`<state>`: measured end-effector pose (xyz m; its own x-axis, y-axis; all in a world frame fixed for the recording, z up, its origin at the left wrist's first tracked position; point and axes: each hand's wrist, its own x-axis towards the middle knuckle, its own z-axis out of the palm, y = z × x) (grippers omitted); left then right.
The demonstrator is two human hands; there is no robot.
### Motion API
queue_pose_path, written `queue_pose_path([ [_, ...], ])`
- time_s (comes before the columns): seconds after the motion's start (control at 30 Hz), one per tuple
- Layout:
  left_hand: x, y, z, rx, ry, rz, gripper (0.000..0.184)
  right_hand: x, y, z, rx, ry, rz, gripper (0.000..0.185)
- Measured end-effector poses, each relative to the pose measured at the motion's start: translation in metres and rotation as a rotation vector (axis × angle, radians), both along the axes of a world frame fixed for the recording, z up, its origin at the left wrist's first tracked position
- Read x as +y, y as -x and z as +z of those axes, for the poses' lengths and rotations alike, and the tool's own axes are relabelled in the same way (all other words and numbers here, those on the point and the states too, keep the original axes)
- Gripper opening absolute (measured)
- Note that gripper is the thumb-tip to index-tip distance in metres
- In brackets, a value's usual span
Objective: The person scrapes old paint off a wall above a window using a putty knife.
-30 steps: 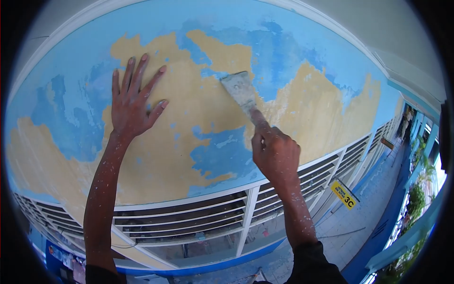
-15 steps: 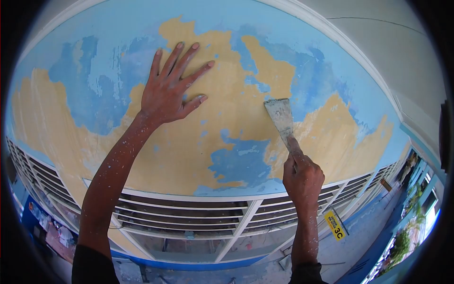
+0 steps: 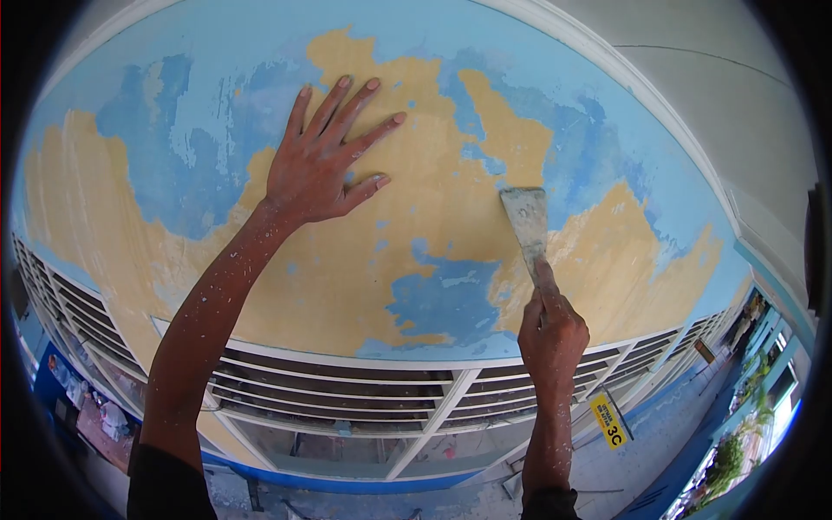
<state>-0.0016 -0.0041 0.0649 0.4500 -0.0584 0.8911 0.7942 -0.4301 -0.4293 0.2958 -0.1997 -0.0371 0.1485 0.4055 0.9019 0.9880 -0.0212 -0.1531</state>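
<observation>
My left hand [image 3: 325, 165] lies flat on the wall with its fingers spread, resting mostly over a bare yellowish patch. In my right hand [image 3: 553, 336] is the handle of a paint scraper [image 3: 525, 221], its wide, stained metal blade pointing up. The blade's edge meets the wall, or nearly so, at a border between yellow and blue. Peeling light and darker blue paint [image 3: 446, 299] surrounds the exposed yellowish surface [image 3: 334, 290] of the wall. White specks dot both forearms.
Below the painted wall runs a row of white-framed louvred windows [image 3: 338, 394]. A yellow sign marked 3C [image 3: 609, 422] hangs at lower right. White trim [image 3: 607, 56] borders the wall under a pale ceiling. Far down lies a grey floor [image 3: 659, 416], with green plants [image 3: 726, 464] at right.
The scraper has shifted a little to the right against the wall, its handle more upright. My left hand stays on the same area; the view has turned slightly.
</observation>
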Motion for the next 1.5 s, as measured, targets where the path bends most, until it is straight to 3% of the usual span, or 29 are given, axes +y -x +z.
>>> queue_pose_path([
  [0.13, 0.001, 0.0, -0.001, -0.007, 0.004, -0.004, 0.072, 0.01, -0.021, -0.01, -0.069, -0.089, 0.018, 0.056],
  [0.53, 0.001, -0.001, -0.003, -0.005, 0.024, 0.01, 0.072, 0.0, -0.026, 0.027, -0.239, -0.006, -0.045, 0.056],
  [1.23, 0.004, 0.0, -0.001, -0.013, 0.008, -0.011, 0.073, -0.009, -0.02, 0.027, -0.311, 0.018, -0.132, 0.051],
  [1.5, 0.004, -0.001, -0.001, -0.016, 0.004, -0.01, 0.073, 0.007, -0.033, 0.049, -0.33, -0.007, 0.001, 0.055],
])
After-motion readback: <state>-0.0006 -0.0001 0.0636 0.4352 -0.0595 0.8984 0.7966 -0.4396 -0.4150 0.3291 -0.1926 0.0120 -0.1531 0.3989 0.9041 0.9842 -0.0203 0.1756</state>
